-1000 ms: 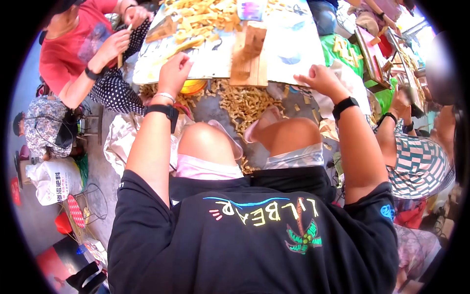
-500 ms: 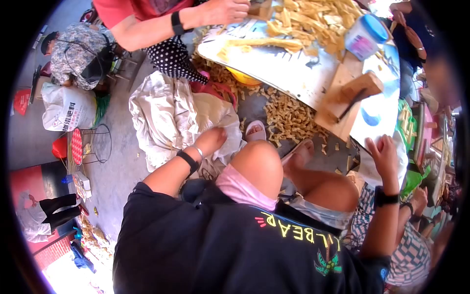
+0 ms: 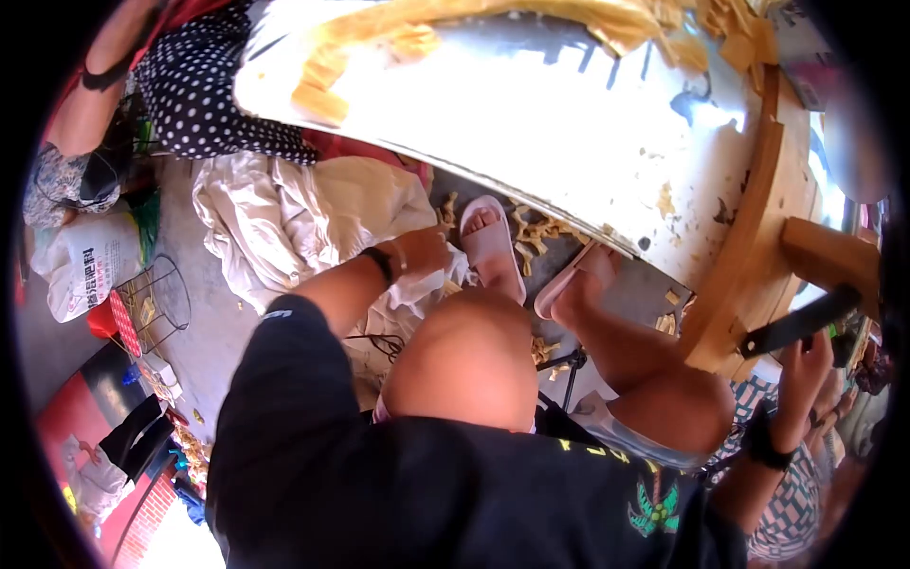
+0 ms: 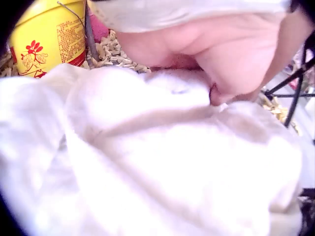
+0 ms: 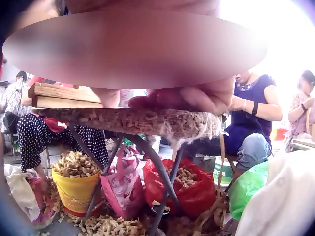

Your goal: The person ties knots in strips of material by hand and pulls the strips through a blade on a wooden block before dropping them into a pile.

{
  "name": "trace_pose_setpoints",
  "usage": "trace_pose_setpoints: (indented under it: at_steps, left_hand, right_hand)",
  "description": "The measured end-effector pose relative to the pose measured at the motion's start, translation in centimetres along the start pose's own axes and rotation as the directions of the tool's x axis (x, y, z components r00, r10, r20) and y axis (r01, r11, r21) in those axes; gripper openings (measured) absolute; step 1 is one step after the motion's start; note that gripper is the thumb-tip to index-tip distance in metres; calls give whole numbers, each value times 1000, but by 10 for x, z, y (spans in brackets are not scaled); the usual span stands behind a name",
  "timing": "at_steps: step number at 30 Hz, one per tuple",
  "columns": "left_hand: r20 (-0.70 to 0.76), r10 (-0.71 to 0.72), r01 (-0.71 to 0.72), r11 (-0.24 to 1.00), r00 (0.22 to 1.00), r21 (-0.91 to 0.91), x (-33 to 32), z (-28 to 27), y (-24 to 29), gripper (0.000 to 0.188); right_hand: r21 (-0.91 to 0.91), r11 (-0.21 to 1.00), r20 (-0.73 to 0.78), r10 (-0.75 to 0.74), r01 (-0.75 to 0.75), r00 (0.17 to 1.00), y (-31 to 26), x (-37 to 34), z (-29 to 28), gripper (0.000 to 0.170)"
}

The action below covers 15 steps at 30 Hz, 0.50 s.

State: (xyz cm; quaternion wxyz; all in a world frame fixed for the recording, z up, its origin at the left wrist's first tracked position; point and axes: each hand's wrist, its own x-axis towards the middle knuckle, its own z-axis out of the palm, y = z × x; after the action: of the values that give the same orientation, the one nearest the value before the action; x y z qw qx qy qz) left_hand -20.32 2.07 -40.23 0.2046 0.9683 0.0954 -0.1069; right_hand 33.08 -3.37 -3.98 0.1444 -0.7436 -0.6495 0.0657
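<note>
In the head view my left hand (image 3: 427,251) is at a crumpled white sack (image 3: 313,204) left of my knee. The left wrist view shows the fingers curled into the white fabric (image 4: 162,147), gripping a bunched fold of it. My right hand (image 3: 806,375) is at the right, beside the black flat strip (image 3: 801,321) on a wooden block fixture (image 3: 749,247). The right wrist view has its loosely bent fingers (image 5: 197,98) resting at the table's rough edge (image 5: 142,120); much of that hand is blurred.
The white-topped table (image 3: 493,104) is in front, bearing yellowish strips (image 3: 455,19). Beneath it are a yellow bucket (image 5: 76,191) of small pieces, a pink bag (image 5: 123,187) and a red bag (image 5: 184,191). Pieces litter the floor. Seated people are around, one in a purple top (image 5: 253,108).
My view has tilted and come closer to the table's edge. My left hand has gone from the table down to the sack and grips it. The right hand has moved beside the black strip.
</note>
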Motion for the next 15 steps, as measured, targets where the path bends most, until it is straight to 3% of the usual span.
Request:
trace_pose_setpoints:
  at_steps: [1, 3, 4, 5, 6, 7, 8, 10, 11, 13, 15]
  left_hand:
    - [-73, 17, -24, 995, 997, -98, -14, -20, 10, 15]
    - [139, -172, 200, 955, 975, -220, -55, -24, 29, 21]
    - [427, -236, 341, 921, 873, -189, -66, -65, 40, 24]
    - [421, -186, 304, 923, 888, -235, -92, -55, 42, 27]
    - [607, -421, 596, 796, 674, -110, -105, -57, 49, 27]
    - [605, -581, 731, 682, 544, -3, -109, -71, 57, 27]
    - [591, -606, 730, 682, 532, 42, -120, -61, 58, 27]
    - [556, -653, 719, 682, 515, 135, -151, -13, 57, 27]
    - [440, -683, 720, 685, 583, 111, -152, 14, 57, 25]
    - [200, -688, 693, 718, 697, 55, -123, 7, 65, 24]
    - [0, -634, 632, 771, 773, 82, -100, -3, 64, 23]
  right_hand:
    - [-3, 1000, -44, 24, -24, 999, 15, -9, -7, 16]
    - [-439, 882, -194, -277, 169, 941, -17, -14, -16, 26]
    - [-450, 861, -241, -372, 236, 896, -22, -23, -16, 29]
    - [-471, 831, -285, -461, 297, 840, -24, -33, -16, 32]
    - [-262, 897, -269, -421, 355, 866, -41, -38, -13, 37]
    - [-25, 922, -253, -380, 387, 890, -57, -43, -10, 42]
    - [201, 900, -236, -338, 386, 911, -77, -45, -6, 48]
    - [159, 896, -207, -381, 415, 901, -84, -49, -4, 47]
    - [135, 892, -193, -402, 430, 895, -86, -50, -2, 47]
    - [88, 882, -155, -447, 463, 881, -87, -53, -2, 47]
    - [168, 901, -101, -388, 400, 916, -85, -60, -13, 43]
